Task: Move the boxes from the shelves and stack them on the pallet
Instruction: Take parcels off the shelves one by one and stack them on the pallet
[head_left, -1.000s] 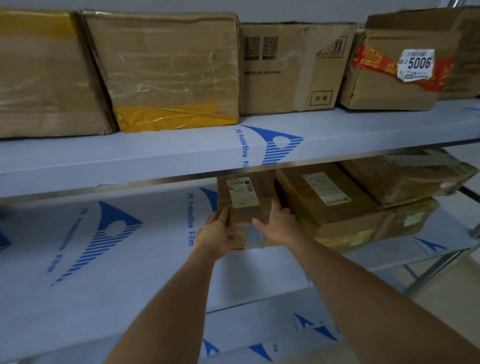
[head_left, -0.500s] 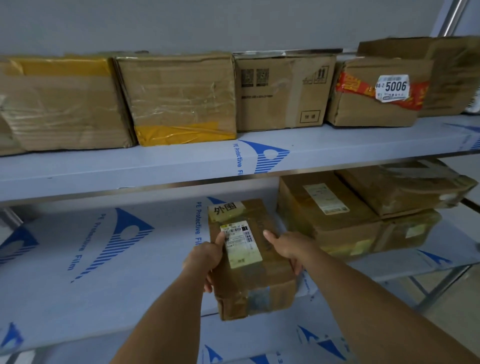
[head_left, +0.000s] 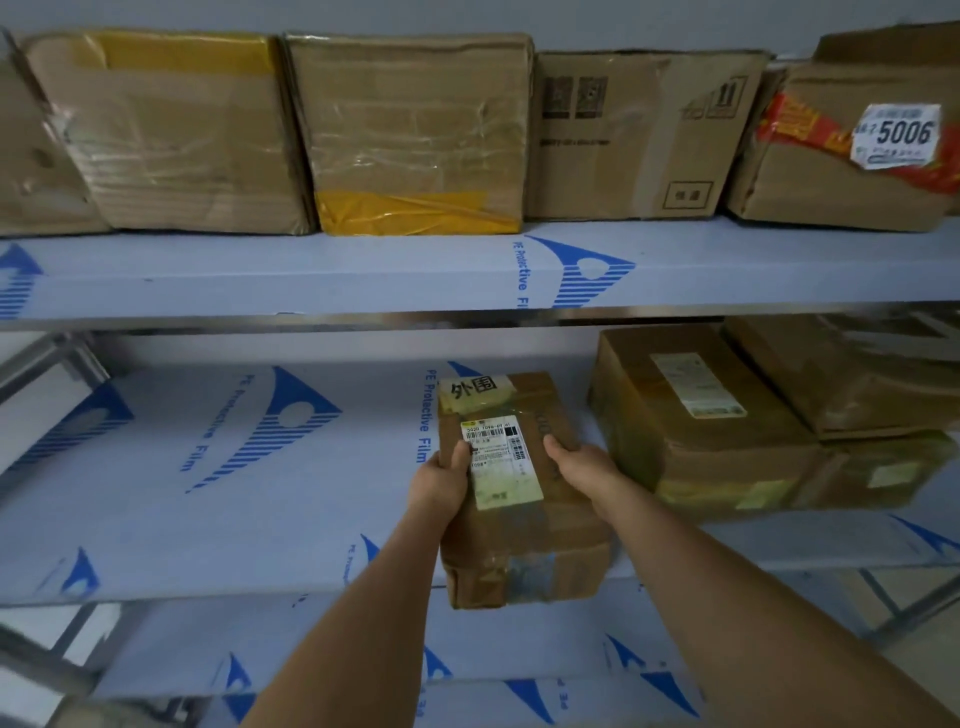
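Note:
A small brown cardboard box (head_left: 524, 535) with a white shipping label and a handwritten tape strip juts out over the front edge of the middle shelf (head_left: 208, 493). My left hand (head_left: 441, 483) grips its left side with the thumb on top beside the label. My right hand (head_left: 579, 465) grips its right side, thumb on top. Both forearms reach in from the lower edge. No pallet is in view.
To the right on the middle shelf lie a large taped box (head_left: 691, 415) and stacked boxes (head_left: 852, 379). The upper shelf (head_left: 363, 270) carries a row of several boxes, one labelled 5006 (head_left: 852, 150). A lower shelf (head_left: 467, 649) and metal legs show below.
Both hands have pulled the small box from deep under the upper shelf toward me, past the shelf's front edge. The view has tilted up and shifted.

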